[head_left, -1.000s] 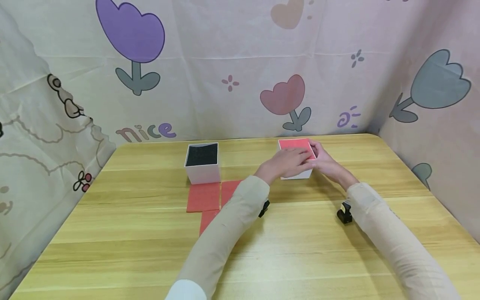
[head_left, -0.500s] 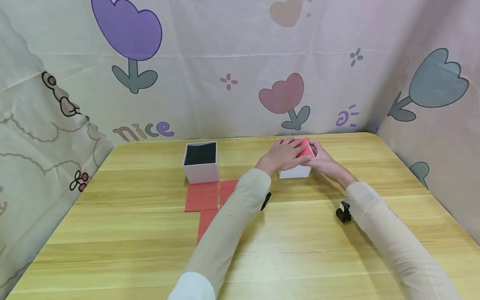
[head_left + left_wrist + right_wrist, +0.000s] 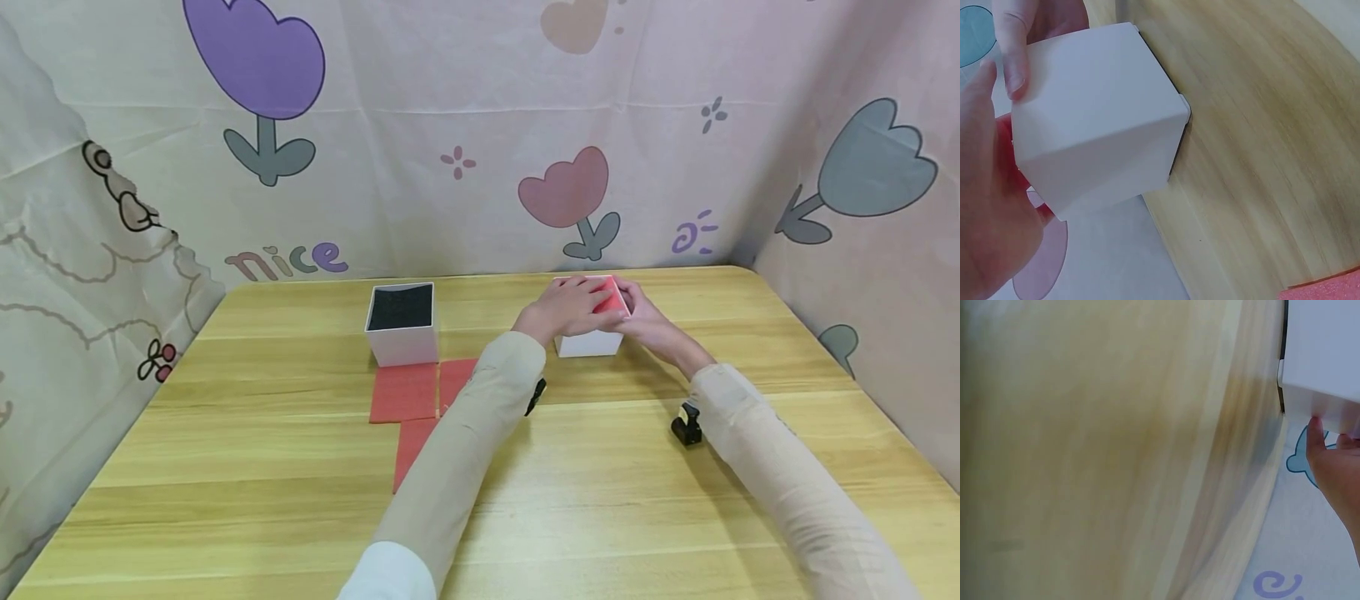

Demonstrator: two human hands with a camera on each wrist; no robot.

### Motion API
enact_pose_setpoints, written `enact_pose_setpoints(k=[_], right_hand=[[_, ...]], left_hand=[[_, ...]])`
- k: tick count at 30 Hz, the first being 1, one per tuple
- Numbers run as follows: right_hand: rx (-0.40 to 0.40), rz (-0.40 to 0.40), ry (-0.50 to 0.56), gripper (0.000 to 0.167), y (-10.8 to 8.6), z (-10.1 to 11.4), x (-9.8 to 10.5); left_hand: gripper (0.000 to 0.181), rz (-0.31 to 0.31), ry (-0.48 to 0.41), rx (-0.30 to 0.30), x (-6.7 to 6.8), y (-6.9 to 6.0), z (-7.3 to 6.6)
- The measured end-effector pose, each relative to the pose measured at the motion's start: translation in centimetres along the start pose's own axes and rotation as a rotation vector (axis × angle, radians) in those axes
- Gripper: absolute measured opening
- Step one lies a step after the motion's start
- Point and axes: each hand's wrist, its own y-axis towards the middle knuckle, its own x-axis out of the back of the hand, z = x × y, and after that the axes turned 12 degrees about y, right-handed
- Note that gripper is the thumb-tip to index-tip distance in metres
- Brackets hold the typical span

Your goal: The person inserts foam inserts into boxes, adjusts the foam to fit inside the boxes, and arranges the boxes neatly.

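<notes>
In the head view, a white open-topped box (image 3: 588, 344) stands on the table at the back, right of centre. A red sheet (image 3: 615, 298) shows at its top, inside the white rim. My left hand (image 3: 562, 313) lies across the top with its fingers spread on the red sheet. On the box's right side, my right hand (image 3: 651, 323) holds the wall. The left wrist view shows the box (image 3: 1097, 87) close up, the right thumb (image 3: 1015, 69) on its white face and the left hand (image 3: 988, 206) beside it. Beneath my left palm, part of the sheet is hidden.
A second white box (image 3: 402, 346), dark inside, stands to the left. In front of it lie three red foam squares: one on the left (image 3: 403, 393), another beside it (image 3: 455, 380) and a third nearer (image 3: 411, 448), partly under the left sleeve. A printed cloth (image 3: 420, 75) hangs behind the table.
My left hand has moved left and back across the box top since a second ago, covering more of the red sheet. The right hand keeps its hold. The view has shifted slightly.
</notes>
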Motion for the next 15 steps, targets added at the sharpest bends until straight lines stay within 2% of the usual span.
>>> enact_pose_setpoints(k=[8,15], right_hand=[[-0.008,-0.018,-0.003,0.088,-0.1,0.0,-0.3],[-0.032,-0.061,0.001,0.093,-0.1,0.1,-0.5]], left_hand=[[0.060,0.000,-0.054,-0.009,-0.2,0.0,0.2],[0.045,-0.025,-0.071,-0.011,-0.5,-0.7,1.8]])
